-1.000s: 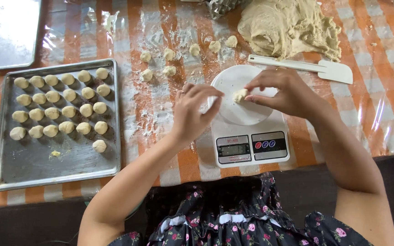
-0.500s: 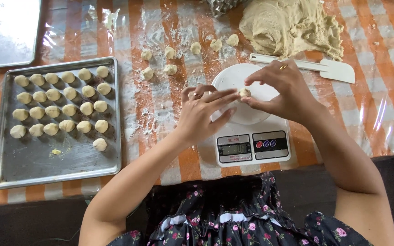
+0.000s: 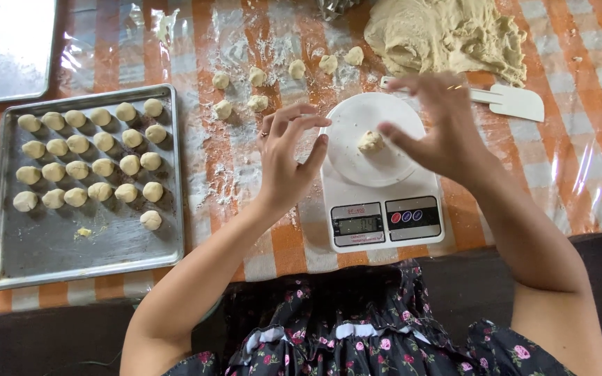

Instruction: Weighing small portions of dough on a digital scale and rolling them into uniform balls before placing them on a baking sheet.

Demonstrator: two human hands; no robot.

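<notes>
Neither grip holds anything: the left hand (image 3: 288, 157) and right hand (image 3: 440, 125) hover with fingers spread on either side of the small dough piece (image 3: 370, 141), which lies alone on the white scale (image 3: 382, 182) plate. Rolled balls fill much of the baking tray (image 3: 50, 251); loose pieces (image 3: 258, 102) and a large dough mass (image 3: 447, 31) remain on the floured table (image 3: 580, 160). Both forearms reach forward, palms turned inward.

Bright daylight, motion-blurred right hand (image 3: 440, 125)
</notes>
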